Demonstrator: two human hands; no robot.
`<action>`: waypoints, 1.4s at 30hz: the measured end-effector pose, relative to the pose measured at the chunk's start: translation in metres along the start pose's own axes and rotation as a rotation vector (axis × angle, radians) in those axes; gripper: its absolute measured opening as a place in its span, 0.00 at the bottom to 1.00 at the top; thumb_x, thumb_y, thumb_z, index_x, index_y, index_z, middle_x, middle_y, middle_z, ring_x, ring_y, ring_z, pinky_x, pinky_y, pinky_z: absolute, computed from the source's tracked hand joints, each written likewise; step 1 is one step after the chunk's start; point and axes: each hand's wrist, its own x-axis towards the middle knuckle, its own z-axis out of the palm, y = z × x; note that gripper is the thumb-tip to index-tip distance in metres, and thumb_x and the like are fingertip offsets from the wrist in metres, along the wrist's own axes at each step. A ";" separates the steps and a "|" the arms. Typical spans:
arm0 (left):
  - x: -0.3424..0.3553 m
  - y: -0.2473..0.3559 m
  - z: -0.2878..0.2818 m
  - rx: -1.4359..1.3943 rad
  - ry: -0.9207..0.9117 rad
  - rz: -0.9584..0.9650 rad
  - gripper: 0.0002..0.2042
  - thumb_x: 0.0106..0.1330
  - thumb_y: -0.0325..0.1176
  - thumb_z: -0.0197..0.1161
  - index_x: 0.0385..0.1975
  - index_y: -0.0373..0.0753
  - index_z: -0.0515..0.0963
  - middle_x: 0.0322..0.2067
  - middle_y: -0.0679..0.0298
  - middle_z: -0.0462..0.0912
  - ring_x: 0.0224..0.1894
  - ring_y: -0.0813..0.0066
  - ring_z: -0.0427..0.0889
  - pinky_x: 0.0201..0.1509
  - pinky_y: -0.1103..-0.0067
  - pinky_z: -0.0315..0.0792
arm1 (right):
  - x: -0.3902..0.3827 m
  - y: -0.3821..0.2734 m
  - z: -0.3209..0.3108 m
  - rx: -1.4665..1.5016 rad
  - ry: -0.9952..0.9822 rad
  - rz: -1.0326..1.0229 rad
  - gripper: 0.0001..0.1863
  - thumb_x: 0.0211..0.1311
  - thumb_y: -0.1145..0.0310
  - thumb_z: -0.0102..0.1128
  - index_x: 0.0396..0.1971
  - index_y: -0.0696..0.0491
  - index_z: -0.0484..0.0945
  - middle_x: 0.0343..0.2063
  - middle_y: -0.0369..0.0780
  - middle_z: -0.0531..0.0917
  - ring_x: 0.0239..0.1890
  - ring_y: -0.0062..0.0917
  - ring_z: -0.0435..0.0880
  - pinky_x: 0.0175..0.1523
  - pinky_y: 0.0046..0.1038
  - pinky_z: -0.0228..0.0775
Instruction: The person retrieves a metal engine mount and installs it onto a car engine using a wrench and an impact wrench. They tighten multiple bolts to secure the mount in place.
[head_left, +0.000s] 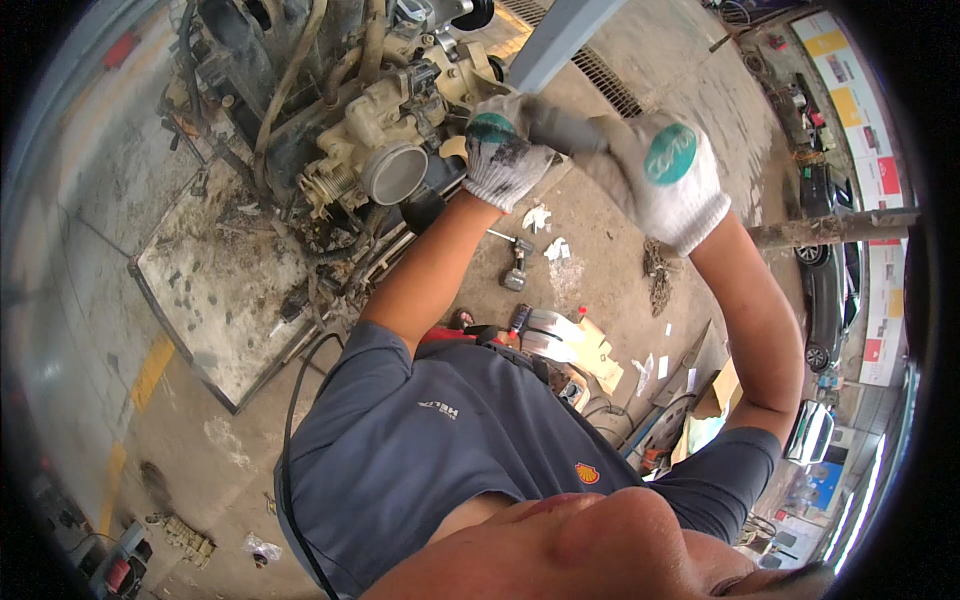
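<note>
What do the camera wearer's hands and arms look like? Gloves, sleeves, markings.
Left hand: whitish knit glove, teal patch, heavy dark stains. Right hand: similar glove, visibly cleaner, teal oval with pale lettering. Forearms bare; short dark grey-blue sleeves. A black cable runs beside the left sleeve.

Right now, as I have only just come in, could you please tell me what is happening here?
A person has both gloved hands raised beside a dirty engine. The left hand is nearer it; the right hand is farther right. Between them is a dark object, too blurred to identify. A power tool lies on the floor.
</note>
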 end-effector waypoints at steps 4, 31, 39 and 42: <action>0.005 0.009 -0.004 -0.055 0.042 -0.008 0.12 0.53 0.34 0.73 0.37 0.43 0.84 0.34 0.56 0.86 0.43 0.50 0.84 0.52 0.59 0.74 | 0.003 -0.010 -0.006 0.206 -0.025 0.268 0.13 0.77 0.56 0.59 0.47 0.50 0.84 0.27 0.48 0.84 0.32 0.46 0.86 0.38 0.42 0.77; 0.030 0.013 0.047 -0.020 0.073 0.011 0.12 0.59 0.42 0.74 0.34 0.41 0.84 0.29 0.56 0.85 0.36 0.50 0.85 0.45 0.59 0.75 | -0.011 0.035 -0.005 0.027 0.031 0.015 0.18 0.63 0.57 0.69 0.50 0.48 0.84 0.30 0.43 0.83 0.37 0.43 0.84 0.44 0.43 0.74; 0.035 0.030 0.037 -0.067 0.118 -0.033 0.08 0.60 0.37 0.71 0.25 0.40 0.85 0.27 0.52 0.86 0.33 0.49 0.86 0.39 0.60 0.76 | -0.013 0.027 -0.010 -0.326 -0.139 -0.289 0.21 0.60 0.58 0.70 0.53 0.44 0.82 0.30 0.39 0.81 0.39 0.35 0.82 0.45 0.39 0.73; 0.035 0.026 0.040 0.003 0.026 -0.031 0.08 0.59 0.37 0.72 0.25 0.40 0.85 0.26 0.54 0.86 0.34 0.50 0.86 0.39 0.60 0.76 | -0.016 0.031 -0.008 -0.128 -0.083 -0.045 0.19 0.63 0.59 0.70 0.52 0.48 0.82 0.33 0.41 0.84 0.38 0.38 0.84 0.44 0.39 0.75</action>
